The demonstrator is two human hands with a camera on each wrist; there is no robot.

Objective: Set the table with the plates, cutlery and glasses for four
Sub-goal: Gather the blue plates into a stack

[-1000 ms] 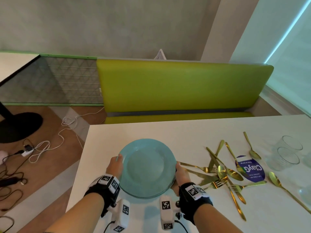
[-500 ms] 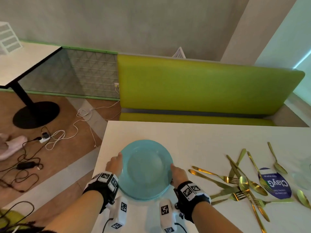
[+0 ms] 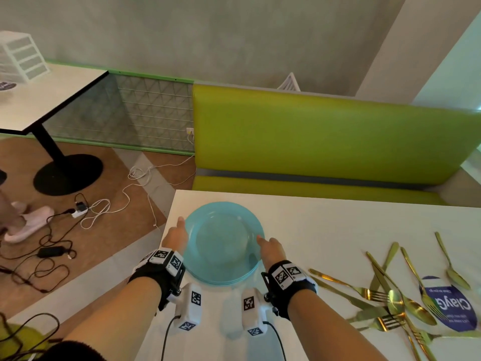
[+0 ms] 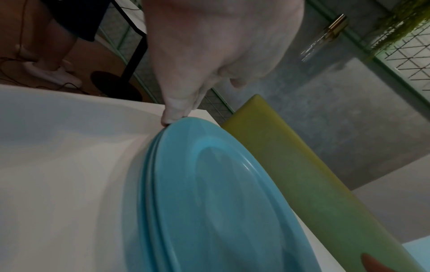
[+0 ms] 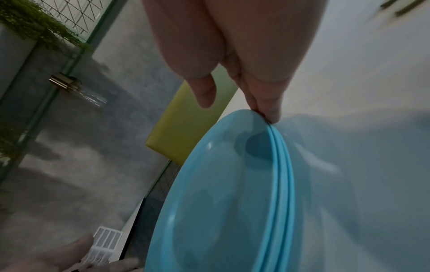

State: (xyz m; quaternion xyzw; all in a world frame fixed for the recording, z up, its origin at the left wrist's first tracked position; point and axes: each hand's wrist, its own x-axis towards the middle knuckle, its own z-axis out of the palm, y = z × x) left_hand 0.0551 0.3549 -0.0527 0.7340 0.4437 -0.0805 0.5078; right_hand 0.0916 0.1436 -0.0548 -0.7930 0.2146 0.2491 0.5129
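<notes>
Stack of plates (image 3: 221,243): translucent turquoise, round, with a raised rim and shallow well. Three rim edges show in the wrist views, so at least three plates are stacked. The stack sits near the left corner of the white table (image 3: 325,225), a little in from its near edge. The left hand (image 3: 177,237) holds the stack's left rim, its fingertips (image 4: 172,117) at the edge; the right hand (image 3: 270,250) grips the right rim, its fingertips (image 5: 271,114) pinching the edges with the thumb (image 5: 204,93) lifted clear. To the right lies a heap of gold cutlery (image 3: 390,295), forks, spoons and knives overlapping, too tangled to count. Beneath it, one blue sticker (image 3: 453,306) reads "ClayG", seen upside down.
</notes>
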